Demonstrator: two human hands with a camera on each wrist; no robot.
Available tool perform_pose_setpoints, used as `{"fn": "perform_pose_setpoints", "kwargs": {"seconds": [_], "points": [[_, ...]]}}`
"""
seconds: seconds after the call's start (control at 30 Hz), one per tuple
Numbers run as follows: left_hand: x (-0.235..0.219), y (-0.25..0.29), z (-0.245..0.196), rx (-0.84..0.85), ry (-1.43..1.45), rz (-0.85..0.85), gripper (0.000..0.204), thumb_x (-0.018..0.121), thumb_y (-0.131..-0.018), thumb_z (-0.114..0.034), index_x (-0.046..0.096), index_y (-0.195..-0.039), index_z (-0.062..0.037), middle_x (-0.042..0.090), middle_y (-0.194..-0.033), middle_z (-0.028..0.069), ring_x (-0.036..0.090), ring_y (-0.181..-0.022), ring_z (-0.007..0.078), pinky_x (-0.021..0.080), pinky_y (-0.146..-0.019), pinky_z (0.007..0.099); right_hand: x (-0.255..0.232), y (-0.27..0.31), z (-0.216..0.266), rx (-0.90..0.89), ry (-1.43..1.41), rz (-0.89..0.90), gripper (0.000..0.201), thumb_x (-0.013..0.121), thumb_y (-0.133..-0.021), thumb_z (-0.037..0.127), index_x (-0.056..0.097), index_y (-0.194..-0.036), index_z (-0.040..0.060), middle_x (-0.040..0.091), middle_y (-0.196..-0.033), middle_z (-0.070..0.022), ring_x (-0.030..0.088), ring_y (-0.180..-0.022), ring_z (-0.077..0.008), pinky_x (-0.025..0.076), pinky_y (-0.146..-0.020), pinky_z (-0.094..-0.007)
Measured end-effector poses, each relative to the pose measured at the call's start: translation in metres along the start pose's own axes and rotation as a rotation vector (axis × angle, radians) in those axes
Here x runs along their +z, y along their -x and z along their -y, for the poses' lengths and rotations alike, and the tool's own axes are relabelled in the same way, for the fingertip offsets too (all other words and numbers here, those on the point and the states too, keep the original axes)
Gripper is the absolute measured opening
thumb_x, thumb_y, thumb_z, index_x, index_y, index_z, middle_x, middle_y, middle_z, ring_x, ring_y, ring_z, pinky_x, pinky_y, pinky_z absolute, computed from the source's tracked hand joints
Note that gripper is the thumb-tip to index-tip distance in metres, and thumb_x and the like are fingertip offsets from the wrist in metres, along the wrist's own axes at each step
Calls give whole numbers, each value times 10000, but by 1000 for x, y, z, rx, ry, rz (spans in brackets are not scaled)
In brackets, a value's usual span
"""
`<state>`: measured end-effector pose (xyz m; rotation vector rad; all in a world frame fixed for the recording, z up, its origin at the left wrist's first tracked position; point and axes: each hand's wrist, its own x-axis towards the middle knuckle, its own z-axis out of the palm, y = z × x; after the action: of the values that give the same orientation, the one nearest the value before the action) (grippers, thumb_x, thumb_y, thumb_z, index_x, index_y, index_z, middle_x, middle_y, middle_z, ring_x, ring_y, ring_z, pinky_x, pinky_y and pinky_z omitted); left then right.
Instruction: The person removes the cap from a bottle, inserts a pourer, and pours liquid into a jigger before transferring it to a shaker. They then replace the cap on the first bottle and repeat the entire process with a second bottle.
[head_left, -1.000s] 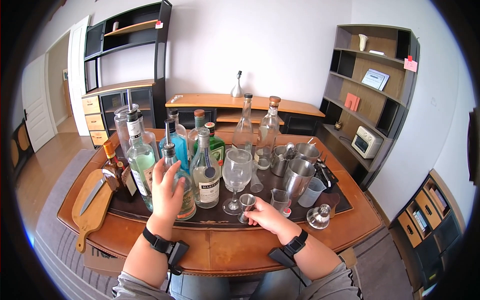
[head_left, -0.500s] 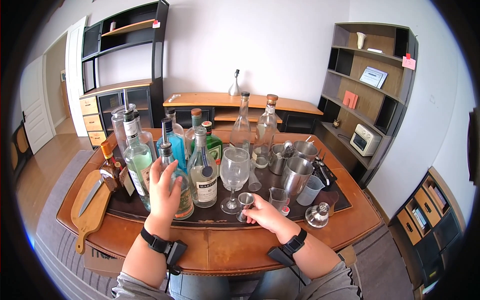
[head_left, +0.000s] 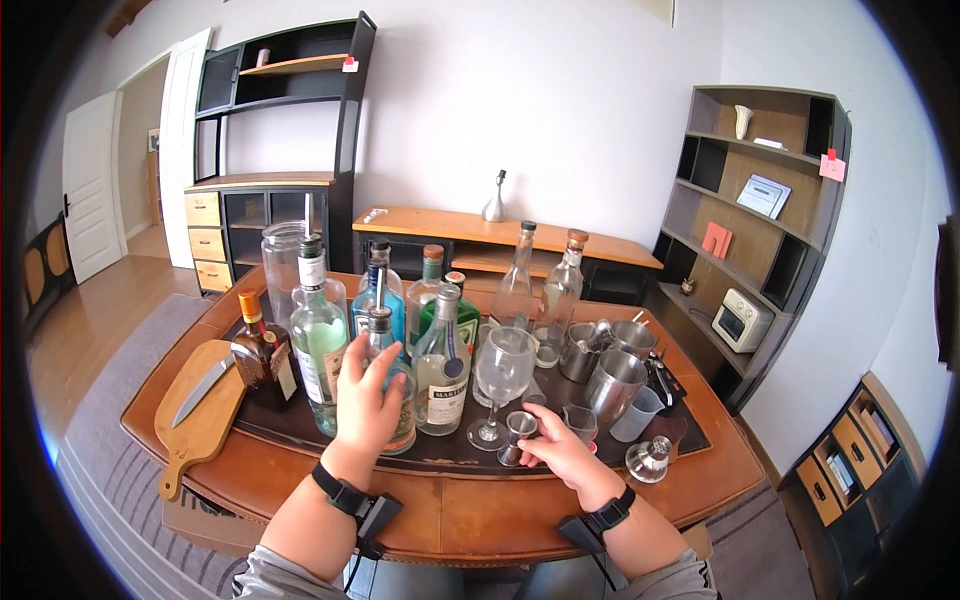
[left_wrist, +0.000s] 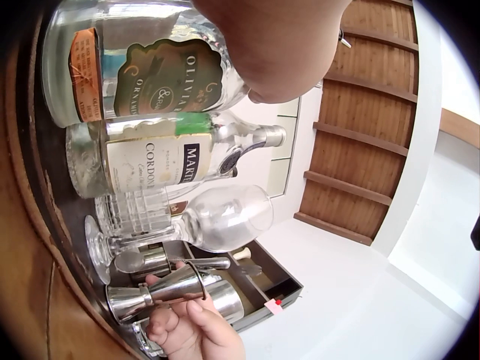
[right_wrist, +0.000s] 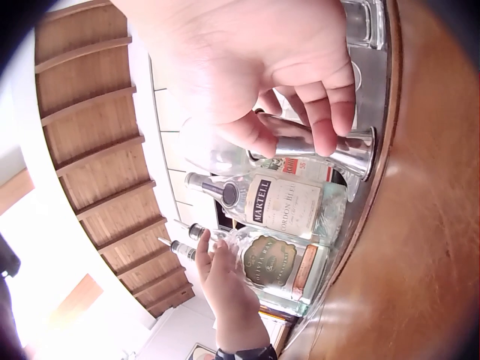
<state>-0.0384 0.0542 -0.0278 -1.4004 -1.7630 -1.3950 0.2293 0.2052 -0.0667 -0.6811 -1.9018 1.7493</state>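
Observation:
My left hand (head_left: 368,408) is at the shoulder and neck of a clear bottle with a metal pourer (head_left: 379,318), fingers spread and fairly straight. This bottle carries a dark green and orange label (left_wrist: 169,79); in the left wrist view the hand hides its neck. With thumb and fingers, my right hand (head_left: 560,450) pinches a steel double jigger (head_left: 517,438), upright near the front of the dark mat. Just behind the jigger stands a stemmed glass (head_left: 504,366). Between that glass and my left hand is a Martell-labelled clear bottle (head_left: 443,385).
More bottles crowd behind, including a blue one (head_left: 388,305) and a green one (head_left: 462,325). Steel shaker tins (head_left: 615,385), a plastic cup (head_left: 636,415) and a strainer-topped shaker lid (head_left: 648,460) stand at right. A knife (head_left: 200,392) lies on a cutting board (head_left: 183,455) at left.
The head view has shifted, so the whole scene sits lower and further right. Both hands keep their places, the left by the pourer bottle and the right pinching the jigger.

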Motion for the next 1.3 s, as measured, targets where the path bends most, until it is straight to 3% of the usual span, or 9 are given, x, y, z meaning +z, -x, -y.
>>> {"fn": "perform_pose_setpoints", "kwargs": {"seconds": [0.17,0.37,0.6,0.67,0.8,0.87,0.97,1.23,1.3], "points": [[-1,0,1,-8,5,-10,443,707,-833,-90,637,-1267,-137,464,-1381,269,523,-1193,445,458,-982,487,-7,20,9,-16,52,-31,851,660,-931,58,109,-1580,46,458,-1461,-213,671,-860,-159,535,-732,-283],[1,1,2,7,-25,-34,458,702,-820,-118,633,-1271,-165,474,-1373,249,528,-1179,426,453,-953,492,-11,44,54,-145,304,-56,795,677,-921,54,209,-1564,44,479,-1449,-220,680,-835,-133,530,-719,-248],[1,2,4,45,-51,-67,467,693,-825,-122,619,-1284,-171,469,-1369,231,540,-1143,395,450,-931,481,13,13,185,-399,548,-146,608,690,-888,13,456,-1447,63,599,-1261,-131,619,-771,-68,507,-677,-225],[1,2,5,50,-41,-68,469,692,-826,-122,615,-1286,-173,471,-1366,230,544,-1130,391,451,-925,482,27,-24,214,-534,769,-207,492,688,-892,67,538,-1361,66,629,-1188,-102,619,-787,-82,501,-689,-235],[-2,1,2,1,17,-39,428,692,-832,-102,642,-1253,-158,466,-1375,254,523,-1177,433,443,-969,495,59,-110,246,-718,1289,-302,410,638,-906,211,588,-1281,55,642,-1180,-150,668,-970,-304,534,-861,-386],[-1,1,3,12,15,-54,451,695,-816,-104,638,-1259,-168,476,-1367,251,531,-1160,435,449,-953,498,75,-150,258,-535,1468,-302,427,649,-883,230,604,-1275,66,631,-1230,-180,628,-1107,-346,511,-939,-428],[0,1,4,22,6,-70,451,693,-807,-110,640,-1251,-166,485,-1358,238,538,-1145,424,451,-939,493,88,-205,269,-263,1552,-182,454,687,-852,239,621,-1280,101,640,-1252,-173,611,-1153,-336,487,-973,-417],[2,2,6,35,-20,-51,459,697,-806,-147,635,-1258,-201,485,-1355,221,552,-1116,368,431,-926,480,117,-272,265,148,1648,154,643,735,-818,274,539,-1419,151,527,-1450,-149,464,-1358,-309,378,-1105,-447],[1,1,6,34,-26,-53,471,695,-806,-147,632,-1269,-209,488,-1355,215,549,-1120,363,423,-943,476,125,-270,272,204,1577,151,657,731,-820,277,525,-1432,157,511,-1468,-140,445,-1373,-307,371,-1107,-461]]}}
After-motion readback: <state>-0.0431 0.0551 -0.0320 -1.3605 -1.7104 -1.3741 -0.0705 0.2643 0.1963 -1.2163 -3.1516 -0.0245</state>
